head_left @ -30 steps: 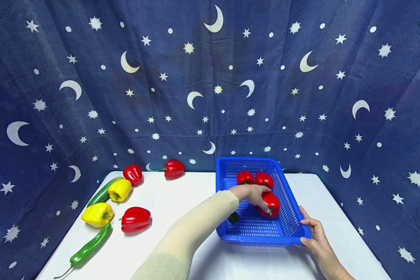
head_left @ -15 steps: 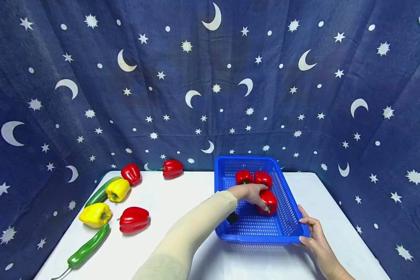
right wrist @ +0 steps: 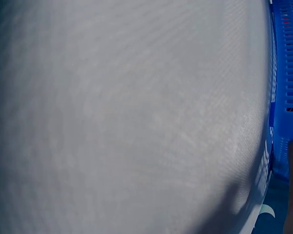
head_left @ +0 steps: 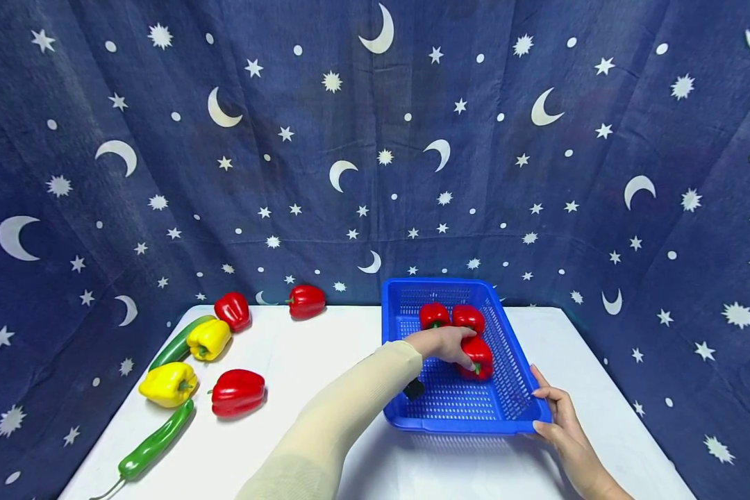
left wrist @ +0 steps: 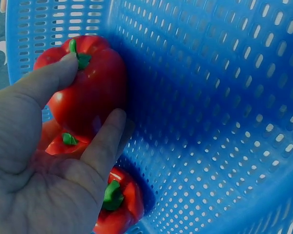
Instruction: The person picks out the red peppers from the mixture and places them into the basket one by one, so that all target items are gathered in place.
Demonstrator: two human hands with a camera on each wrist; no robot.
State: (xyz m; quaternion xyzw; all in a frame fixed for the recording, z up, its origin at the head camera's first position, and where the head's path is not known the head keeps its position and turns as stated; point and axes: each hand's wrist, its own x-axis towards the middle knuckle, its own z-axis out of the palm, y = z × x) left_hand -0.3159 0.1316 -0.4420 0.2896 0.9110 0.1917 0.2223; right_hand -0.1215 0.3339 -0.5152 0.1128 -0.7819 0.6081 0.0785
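Note:
A blue plastic basket (head_left: 453,425) with slotted walls stands on the right of the white table. Inside it, my left hand (head_left: 446,346) grips a red bell pepper (head_left: 482,357); the left wrist view shows the thumb beside the green stem of this bell pepper (left wrist: 95,83) and the fingers along its lower side. Just behind are two more red bell peppers, one on the left (head_left: 434,314) and one on the right (head_left: 469,318). My right hand (head_left: 569,437) holds the basket's near right corner, thumb at the rim and fingers along the outer side.
On the table's left lie a red bell pepper (head_left: 238,394), two yellow ones (head_left: 169,384), a long green chili pepper (head_left: 156,442) and a green cucumber-like vegetable (head_left: 176,345). Two red bell peppers (head_left: 307,302) lie farther back. A starry blue cloth (head_left: 325,229) hangs behind.
The left hand has shifted the red bell pepper slightly back in the basket, closer to the two others. The right hand keeps its hold; the head view has moved slightly.

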